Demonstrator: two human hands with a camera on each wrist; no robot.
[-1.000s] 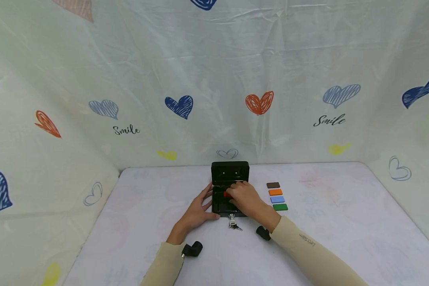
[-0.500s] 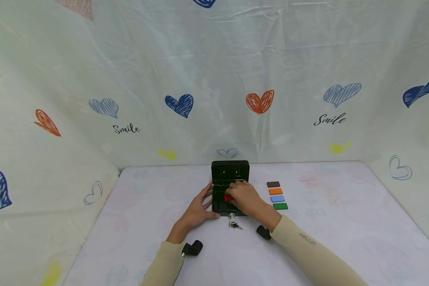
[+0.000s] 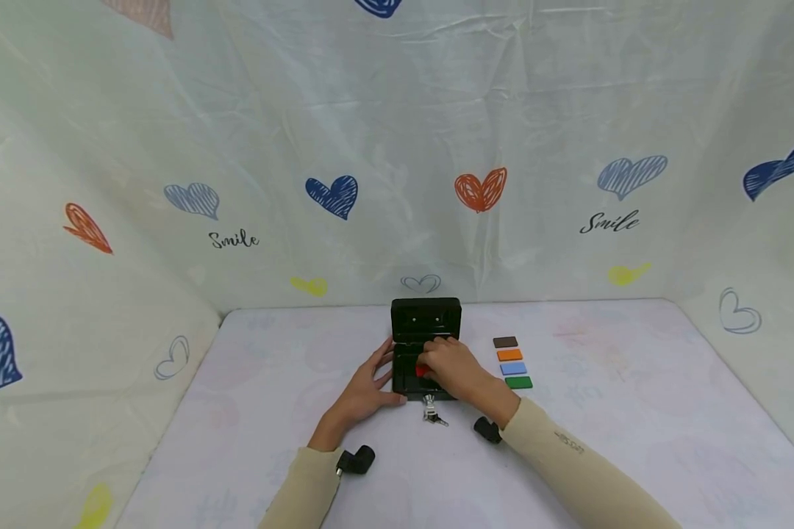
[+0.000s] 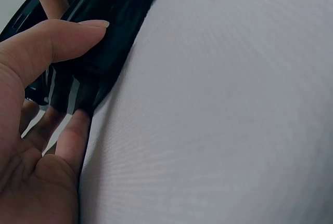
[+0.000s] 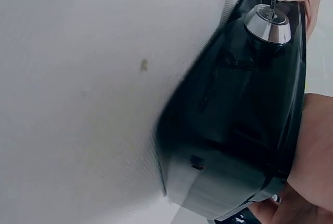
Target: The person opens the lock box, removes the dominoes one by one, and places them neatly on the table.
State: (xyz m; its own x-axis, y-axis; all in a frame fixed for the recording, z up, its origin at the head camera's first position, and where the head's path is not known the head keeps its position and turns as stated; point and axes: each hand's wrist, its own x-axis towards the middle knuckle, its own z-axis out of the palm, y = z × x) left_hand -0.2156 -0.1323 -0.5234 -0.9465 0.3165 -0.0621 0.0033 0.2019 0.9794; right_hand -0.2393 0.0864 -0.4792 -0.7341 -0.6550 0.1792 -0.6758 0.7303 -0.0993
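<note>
A black metal cash box (image 3: 412,383) stands on the table with its lid (image 3: 426,314) raised. My left hand (image 3: 362,394) holds its front left corner, thumb on the front face and fingers spread along the side. My right hand (image 3: 455,367) reaches into the box over the right wall and pinches a small red piece (image 3: 421,371), mostly hidden by the fingers. In the right wrist view a key sits in the silver lock (image 5: 268,24) on the front; other keys (image 3: 434,418) hang from it onto the table.
Right of the box lie flat rectangular pieces in a column: brown (image 3: 506,342), orange (image 3: 509,355), blue (image 3: 513,369) and green (image 3: 519,383). A white sheet with printed hearts hangs behind the table (image 3: 271,382). Both wrists carry black cameras (image 3: 356,460).
My right hand with the red piece has shifted very slightly inside the box, toward me. The left hand, the box and the row of coloured pieces stay in place.
</note>
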